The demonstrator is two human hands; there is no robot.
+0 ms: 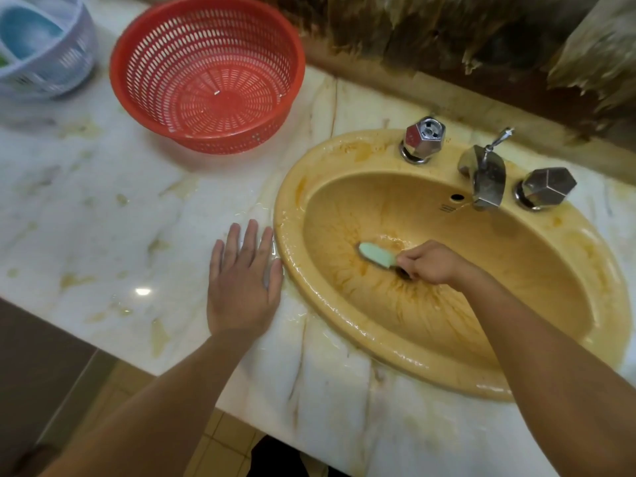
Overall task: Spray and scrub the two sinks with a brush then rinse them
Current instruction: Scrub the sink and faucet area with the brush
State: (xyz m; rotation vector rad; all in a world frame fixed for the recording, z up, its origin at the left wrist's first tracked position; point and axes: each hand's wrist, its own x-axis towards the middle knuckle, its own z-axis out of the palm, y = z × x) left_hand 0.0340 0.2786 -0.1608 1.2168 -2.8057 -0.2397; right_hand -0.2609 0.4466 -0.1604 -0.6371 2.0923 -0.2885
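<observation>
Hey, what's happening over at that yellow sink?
A person is scrubbing the yellow sink. The right hand grips a pale green brush and works it near the bottom of the basin, which is wet and streaked with orange-brown grime. The left hand rests flat on the marble counter beside the sink's rim. A thin trickle seems to fall from the faucet. A red basket sits on the counter further back.
</observation>
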